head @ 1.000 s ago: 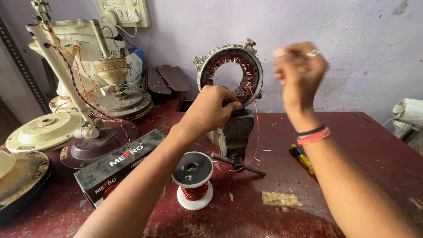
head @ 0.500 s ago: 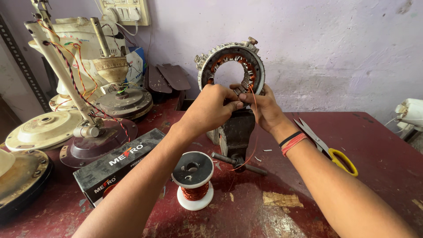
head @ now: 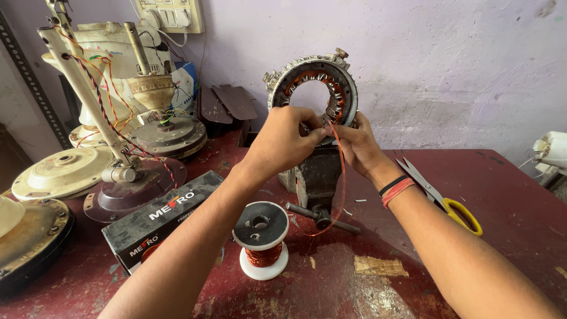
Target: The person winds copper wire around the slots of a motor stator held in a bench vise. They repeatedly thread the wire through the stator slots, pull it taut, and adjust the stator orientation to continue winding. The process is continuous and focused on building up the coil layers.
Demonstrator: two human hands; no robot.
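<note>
Right hand [head: 354, 145] back at stator [head: 313, 88]; red workbench [head: 502, 195].

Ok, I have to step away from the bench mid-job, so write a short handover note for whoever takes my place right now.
Left hand: at the lower rim of the stator ring, fingers pinched there.
Right hand: at the same spot, fingers on the copper wire.
The stator stands upright in the bench vise. The wire loops down past the vise; its far end cannot be traced. The wire spool stands on the table; scissors lie to the right.
Done: copper coils show around much of the ring.
Left: the slot under the fingers, not yet finished.
</note>
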